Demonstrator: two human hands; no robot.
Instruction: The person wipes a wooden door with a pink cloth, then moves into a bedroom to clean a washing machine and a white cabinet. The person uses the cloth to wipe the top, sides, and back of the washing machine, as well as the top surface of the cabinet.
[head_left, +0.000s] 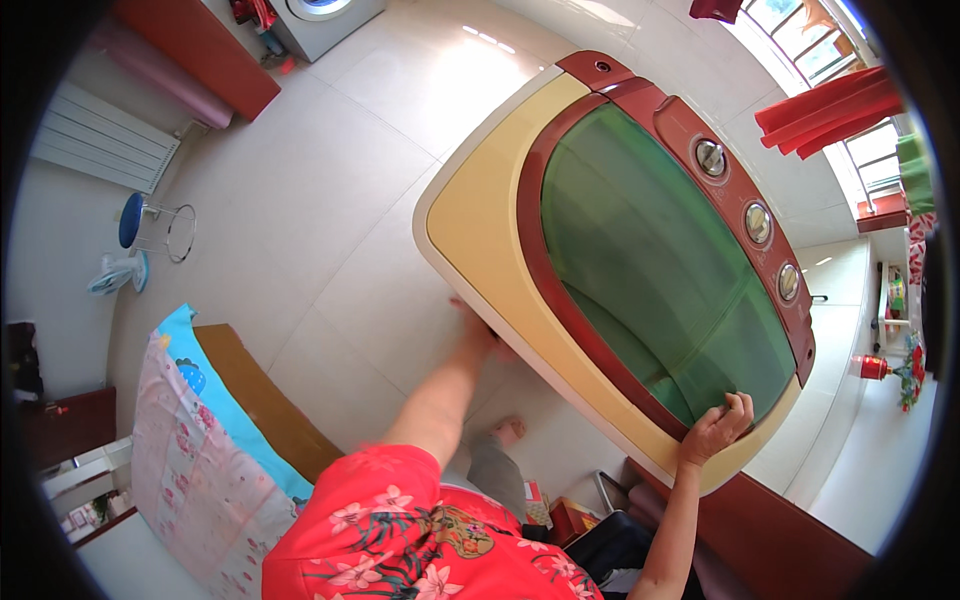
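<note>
A twin-tub washing machine (480, 217) stands before me, with a cream top, a dark red frame and a translucent green lid (660, 240). The lid lies down over the top. My right hand (716, 433) rests at the lid's near right corner, its fingers curled over the green plastic; whether it grips the edge is unclear. Low beside the machine's left side is my left hand (481, 330). It is blurred and partly hidden by the overhanging top rim, so its grip does not show. Several silver knobs (757, 223) line the red control panel (731, 191).
Behind the machine's right end runs a white cabinet (821, 322). A board (262, 405) and a floral cloth (187, 465) lie to my left. Further off are a blue-topped stool (130, 220), a fan (116, 274) and a front-loading washer (322, 30). Boxes (571, 520) sit near my foot (510, 430).
</note>
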